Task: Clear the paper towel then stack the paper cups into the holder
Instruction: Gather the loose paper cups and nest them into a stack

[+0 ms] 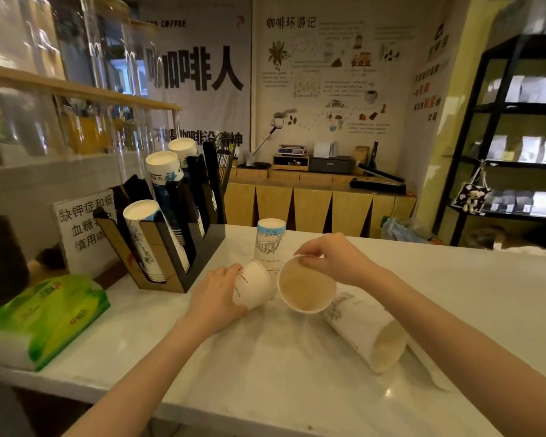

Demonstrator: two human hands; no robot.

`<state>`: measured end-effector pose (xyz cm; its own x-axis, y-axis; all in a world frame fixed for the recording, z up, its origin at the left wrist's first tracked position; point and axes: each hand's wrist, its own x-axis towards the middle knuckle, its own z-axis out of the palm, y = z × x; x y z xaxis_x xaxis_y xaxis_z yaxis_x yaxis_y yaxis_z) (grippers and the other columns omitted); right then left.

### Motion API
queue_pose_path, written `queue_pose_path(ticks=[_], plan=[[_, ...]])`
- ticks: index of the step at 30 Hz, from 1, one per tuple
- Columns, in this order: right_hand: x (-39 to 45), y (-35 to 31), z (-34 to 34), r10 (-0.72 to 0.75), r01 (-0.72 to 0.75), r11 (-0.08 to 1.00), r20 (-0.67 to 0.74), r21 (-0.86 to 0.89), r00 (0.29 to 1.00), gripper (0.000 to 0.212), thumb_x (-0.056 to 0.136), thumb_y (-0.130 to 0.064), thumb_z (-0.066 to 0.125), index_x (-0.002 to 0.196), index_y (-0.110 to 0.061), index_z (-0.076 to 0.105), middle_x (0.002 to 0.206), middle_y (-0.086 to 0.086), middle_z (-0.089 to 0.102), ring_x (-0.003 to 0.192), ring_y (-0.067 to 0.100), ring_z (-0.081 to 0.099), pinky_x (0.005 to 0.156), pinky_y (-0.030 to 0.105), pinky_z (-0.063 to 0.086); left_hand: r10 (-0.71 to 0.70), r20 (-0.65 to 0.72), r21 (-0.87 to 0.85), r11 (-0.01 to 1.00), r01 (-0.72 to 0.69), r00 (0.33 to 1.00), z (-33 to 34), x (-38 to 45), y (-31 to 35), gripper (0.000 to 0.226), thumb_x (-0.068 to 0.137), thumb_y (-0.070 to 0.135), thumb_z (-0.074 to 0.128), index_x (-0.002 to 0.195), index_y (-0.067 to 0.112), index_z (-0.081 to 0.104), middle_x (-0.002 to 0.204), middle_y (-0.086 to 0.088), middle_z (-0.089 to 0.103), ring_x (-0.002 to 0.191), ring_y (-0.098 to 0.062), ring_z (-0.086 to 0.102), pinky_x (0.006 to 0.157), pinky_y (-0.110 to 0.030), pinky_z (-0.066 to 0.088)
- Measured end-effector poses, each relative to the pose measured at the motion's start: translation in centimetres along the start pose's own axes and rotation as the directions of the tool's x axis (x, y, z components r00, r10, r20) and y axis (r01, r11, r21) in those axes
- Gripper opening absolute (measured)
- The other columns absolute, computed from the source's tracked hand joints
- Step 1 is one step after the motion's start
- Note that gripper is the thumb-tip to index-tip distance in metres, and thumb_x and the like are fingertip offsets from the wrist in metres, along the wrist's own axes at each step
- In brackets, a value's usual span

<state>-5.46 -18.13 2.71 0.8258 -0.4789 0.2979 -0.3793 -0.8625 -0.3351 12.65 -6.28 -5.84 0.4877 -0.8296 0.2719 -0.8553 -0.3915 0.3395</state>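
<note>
nearest me my two bare forearms reach out over the white counter (pixel 297 389). my left hand (pixel 216 294) is curled around a small cup (pixel 254 287), fingers wrapped over its side, and the cup is tipped so its base points up and to the right. my right hand (pixel 331 258) comes in from above and pinches the rim of a second cup (pixel 306 287) between thumb and fingertips; that cup is tilted with its open mouth facing me, its inside pale brown. the two held cups sit just beside each other, nearly touching at the edges; i cannot tell if they actually meet.

to the right, a tall cup (pixel 368 334) lies on its side on the counter, mouth toward me and to the right. behind the held cups a blue-topped cup (pixel 270 239) stands upside down, partly hidden by them.

the holder (pixel 183 247) is at the left, a black and wood rack with slanted slots, and it holds several stacks of cups (pixel 145 238) leaning back, bases up. left of it lies a green tissue pack (pixel 48 313), and behind that stands a white sign (pixel 82 228) with printed characters. i see no loose paper towel that i can make out on the counter.
</note>
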Motion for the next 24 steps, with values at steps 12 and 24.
queue_pose_path(ticks=[12,24], plan=[[0.9,1.4,-11.8,0.349,-0.088,0.787,-0.323,0.610,0.880,0.016,0.087,-0.024,0.059,0.100,-0.019,0.065,0.082,-0.005,0.062,0.071,0.009,0.061,0.042,0.017,0.052,-0.070,-0.104,-0.639,0.769,-0.012,0.992,1.3,-1.6,4.6,0.092,0.058,0.023,0.082,0.134,0.023,0.029,0.126,0.005,0.040,0.117,-0.010,0.038,0.098,-0.031,0.041],[4.2,-1.7,-3.5,0.253,-0.217,0.929,-0.089,0.299,0.963,0.025,0.089,-0.020,0.054,0.106,-0.006,0.067,0.096,-0.001,0.060,0.070,0.011,0.061,0.051,0.021,0.055,-0.120,-0.024,-0.806,0.589,0.052,0.993,2.9,-1.9,4.6,0.080,0.063,0.016,0.080,0.127,0.032,0.033,0.115,0.018,0.045,0.110,-0.006,0.046,0.079,-0.015,0.044]])
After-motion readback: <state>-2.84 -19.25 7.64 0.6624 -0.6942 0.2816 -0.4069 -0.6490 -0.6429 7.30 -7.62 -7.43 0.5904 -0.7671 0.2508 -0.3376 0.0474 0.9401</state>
